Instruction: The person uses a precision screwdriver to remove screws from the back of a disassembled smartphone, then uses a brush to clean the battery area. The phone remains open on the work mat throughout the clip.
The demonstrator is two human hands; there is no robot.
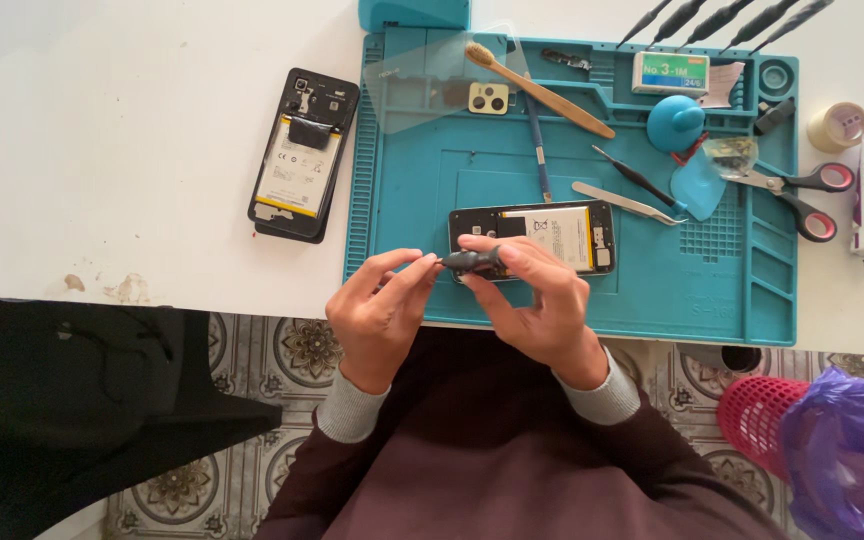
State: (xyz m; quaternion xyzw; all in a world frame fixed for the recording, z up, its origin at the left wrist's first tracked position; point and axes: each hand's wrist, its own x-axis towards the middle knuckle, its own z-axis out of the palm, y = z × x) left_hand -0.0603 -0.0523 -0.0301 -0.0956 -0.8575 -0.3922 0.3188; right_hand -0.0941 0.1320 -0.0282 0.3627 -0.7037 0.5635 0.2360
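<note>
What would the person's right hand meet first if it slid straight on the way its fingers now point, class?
The right hand points left along the small dark tool, so it would most likely meet the left hand's fingertips pinching the tool's other end. The opened phone lies beyond the tool, not in that line.

The small dark part [472, 262] pinched between both hands shows only its middle; its ends vanish under the fingertips [430, 262], so its shape can't be read. The right hand [542, 305] covers the lower left corner of the opened phone [552, 236] on the mat. Up top, the row of black tool handles [722, 20] runs off the frame, tips only. The teal case [414, 12] is sliced by the upper edge. Bottom right, the purple bag [847, 450] and red basket [752, 415] are cut off. The dark chair [72, 400] is cropped at left.
</note>
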